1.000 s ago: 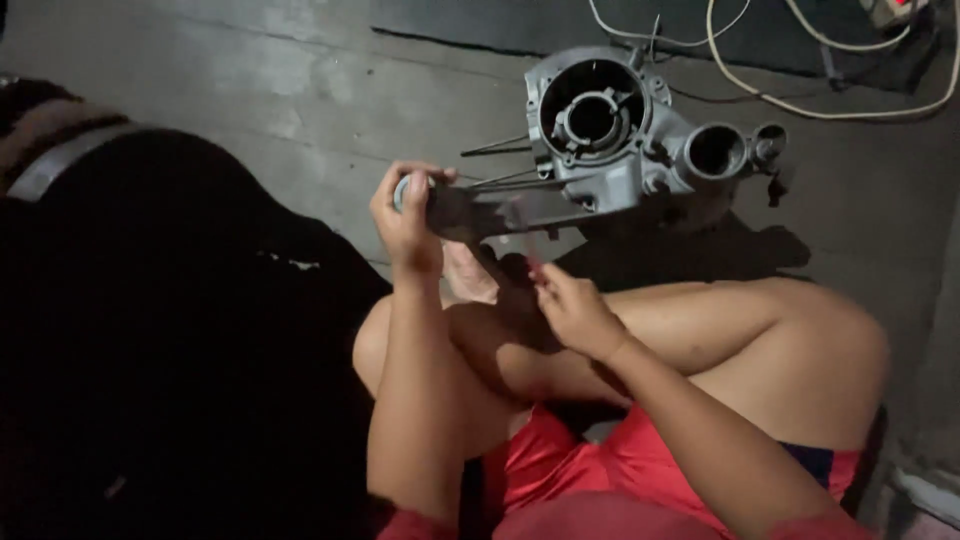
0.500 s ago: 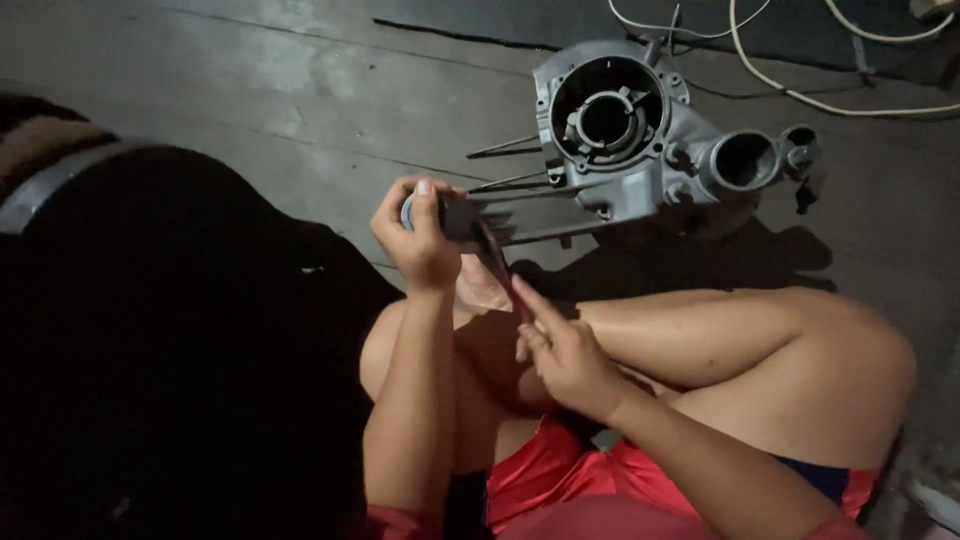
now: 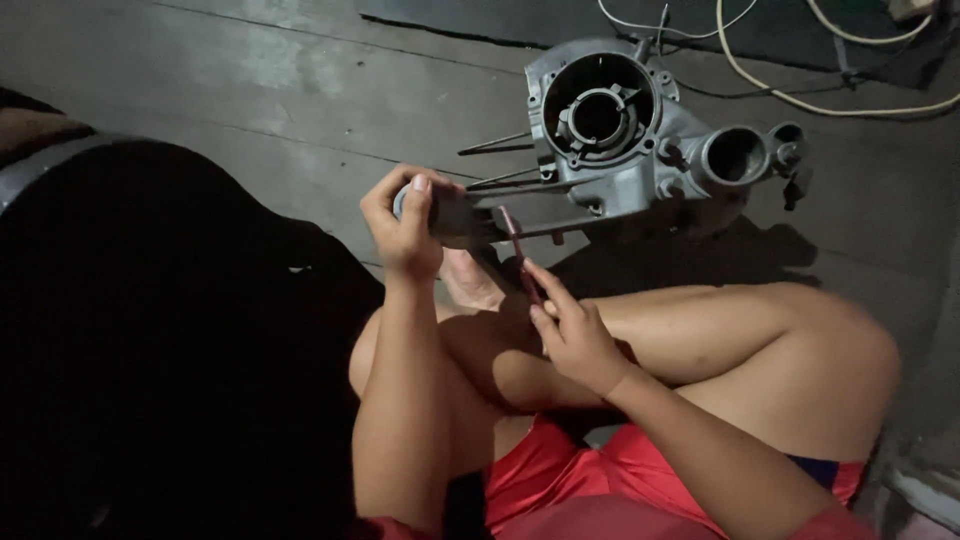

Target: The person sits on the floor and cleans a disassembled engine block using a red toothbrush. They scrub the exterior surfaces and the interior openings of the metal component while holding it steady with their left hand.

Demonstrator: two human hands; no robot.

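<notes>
Two hands on dark part; red-handled tool

The large grey cast-metal engine casing looks dull and slightly grainy, its bored openings smoother. Thin dark metal rods jut from it, matt. The small dark grey metal part held up has a flat sheen. The grey plank floor is worn, rough wood. The red shorts are glossy, satiny cloth.

Bare arms and 2 bare hands, bare legs; shiny red shorts with a dark blue band at the hem.
</notes>
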